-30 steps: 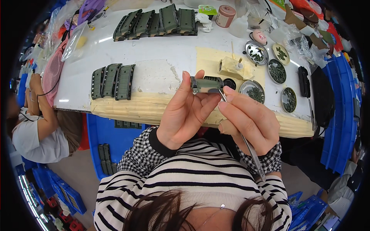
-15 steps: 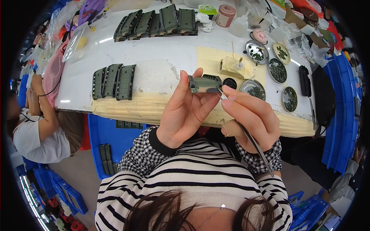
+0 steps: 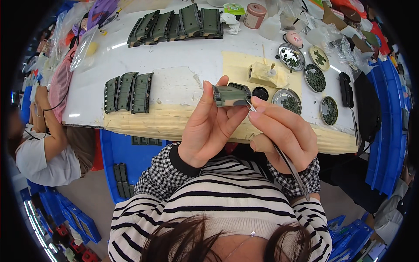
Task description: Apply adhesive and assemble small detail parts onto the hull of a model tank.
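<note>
My left hand holds a curved green-and-brown camouflage plastic part with ribbed dark edges above the table's near edge. Its thumb and fingers grip the part at its left end. In my right hand is a pair of metal tweezers, held like a pen. The tips meet the part's right end; whether a small piece sits between them is too small to tell. One finger of the right hand wears a tan cover. Just beyond lies a small round black container.
Three matching camouflage parts lie at left, and a stacked row stands farther back. Round dishes of small green pieces sit at right beside a tape-covered block. A blue bin is below the table; another person's arm is at far left.
The camouflage part has tilted slightly, so more of its patterned face shows. My hands and the tweezers have barely moved.
</note>
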`<action>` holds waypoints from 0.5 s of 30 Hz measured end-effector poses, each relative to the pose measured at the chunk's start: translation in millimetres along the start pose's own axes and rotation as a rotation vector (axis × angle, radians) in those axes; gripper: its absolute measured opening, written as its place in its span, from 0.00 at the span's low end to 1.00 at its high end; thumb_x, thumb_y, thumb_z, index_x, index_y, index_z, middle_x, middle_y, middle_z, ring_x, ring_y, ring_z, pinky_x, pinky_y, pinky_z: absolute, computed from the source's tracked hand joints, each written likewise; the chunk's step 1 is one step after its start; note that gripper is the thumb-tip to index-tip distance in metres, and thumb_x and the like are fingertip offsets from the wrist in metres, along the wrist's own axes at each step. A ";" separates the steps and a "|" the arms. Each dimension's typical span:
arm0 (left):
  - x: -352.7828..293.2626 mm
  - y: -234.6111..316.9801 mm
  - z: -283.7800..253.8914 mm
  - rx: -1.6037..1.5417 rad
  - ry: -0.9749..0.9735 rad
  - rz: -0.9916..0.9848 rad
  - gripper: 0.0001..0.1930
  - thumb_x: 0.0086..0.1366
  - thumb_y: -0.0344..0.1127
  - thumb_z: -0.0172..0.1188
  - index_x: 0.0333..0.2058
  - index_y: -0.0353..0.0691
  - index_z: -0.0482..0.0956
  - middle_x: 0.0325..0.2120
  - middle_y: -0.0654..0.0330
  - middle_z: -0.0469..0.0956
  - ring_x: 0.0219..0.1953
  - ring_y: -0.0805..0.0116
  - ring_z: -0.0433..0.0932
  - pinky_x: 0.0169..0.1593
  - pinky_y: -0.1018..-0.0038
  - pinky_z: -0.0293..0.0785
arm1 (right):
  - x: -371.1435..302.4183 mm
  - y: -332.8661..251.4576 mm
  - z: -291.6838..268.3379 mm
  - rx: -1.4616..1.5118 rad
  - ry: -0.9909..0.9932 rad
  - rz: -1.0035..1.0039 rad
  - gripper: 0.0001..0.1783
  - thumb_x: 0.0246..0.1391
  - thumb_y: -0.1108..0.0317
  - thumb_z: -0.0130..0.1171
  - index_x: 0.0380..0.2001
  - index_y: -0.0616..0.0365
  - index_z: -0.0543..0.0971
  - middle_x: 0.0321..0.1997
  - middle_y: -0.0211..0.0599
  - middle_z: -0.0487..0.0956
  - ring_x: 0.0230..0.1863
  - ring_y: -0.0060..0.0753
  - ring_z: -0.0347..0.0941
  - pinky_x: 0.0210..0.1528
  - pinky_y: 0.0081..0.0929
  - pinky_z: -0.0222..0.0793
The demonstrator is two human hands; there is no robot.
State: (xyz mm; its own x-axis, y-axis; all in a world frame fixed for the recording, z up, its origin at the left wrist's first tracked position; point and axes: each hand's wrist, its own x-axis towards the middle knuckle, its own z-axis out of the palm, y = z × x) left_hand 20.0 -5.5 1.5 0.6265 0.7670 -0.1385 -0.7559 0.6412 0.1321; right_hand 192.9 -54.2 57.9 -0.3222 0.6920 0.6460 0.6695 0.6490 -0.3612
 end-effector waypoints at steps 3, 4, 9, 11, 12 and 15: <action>0.0 -1.4 0.2 0.020 -0.003 0.013 0.23 0.70 0.53 0.44 0.56 0.43 0.64 0.51 0.53 0.70 0.55 0.61 0.70 0.60 0.66 0.70 | -0.1 -4.2 -0.9 -0.026 -0.010 0.021 0.17 0.50 0.64 0.64 0.43 0.58 0.79 0.48 0.43 0.79 0.44 0.38 0.79 0.43 0.26 0.76; 0.2 -1.6 0.4 0.029 -0.011 0.011 0.21 0.71 0.52 0.44 0.55 0.46 0.65 0.51 0.55 0.70 0.55 0.61 0.70 0.62 0.65 0.68 | -0.4 -4.6 -1.1 -0.035 -0.012 0.021 0.17 0.49 0.65 0.64 0.43 0.58 0.79 0.48 0.43 0.79 0.44 0.37 0.79 0.42 0.26 0.76; -0.6 -4.6 -3.3 0.039 -0.011 0.019 0.21 0.71 0.52 0.42 0.56 0.48 0.63 0.53 0.56 0.69 0.57 0.62 0.69 0.62 0.65 0.67 | -0.5 -9.7 -2.2 -0.068 -0.020 0.009 0.19 0.45 0.70 0.65 0.42 0.62 0.79 0.46 0.45 0.79 0.44 0.41 0.79 0.41 0.28 0.77; -1.1 -5.0 -4.1 0.041 -0.008 0.029 0.22 0.71 0.52 0.42 0.57 0.49 0.62 0.53 0.56 0.68 0.57 0.62 0.69 0.62 0.65 0.68 | 1.2 -6.8 -0.8 -0.055 -0.003 -0.050 0.20 0.42 0.72 0.64 0.42 0.66 0.79 0.44 0.49 0.78 0.43 0.45 0.79 0.40 0.29 0.77; -0.8 -4.9 -4.5 0.044 -0.011 0.031 0.22 0.71 0.52 0.42 0.58 0.49 0.62 0.53 0.56 0.68 0.57 0.62 0.68 0.61 0.65 0.68 | 1.3 -5.5 0.0 -0.051 0.004 -0.070 0.20 0.41 0.73 0.64 0.42 0.68 0.79 0.43 0.50 0.78 0.43 0.46 0.80 0.39 0.30 0.78; 2.2 -3.0 -8.2 0.034 -0.074 0.026 0.23 0.71 0.52 0.41 0.60 0.50 0.59 0.55 0.55 0.67 0.58 0.61 0.68 0.60 0.64 0.70 | -0.6 -1.8 1.9 -0.016 0.008 -0.079 0.21 0.42 0.73 0.64 0.42 0.68 0.78 0.43 0.48 0.78 0.45 0.47 0.79 0.40 0.30 0.78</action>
State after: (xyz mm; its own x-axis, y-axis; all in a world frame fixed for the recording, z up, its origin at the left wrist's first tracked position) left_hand 22.1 -5.9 -7.3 0.6201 0.7821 -0.0616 -0.7660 0.6205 0.1678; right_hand 190.6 -55.2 56.8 -0.3688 0.6365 0.6774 0.6528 0.6961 -0.2987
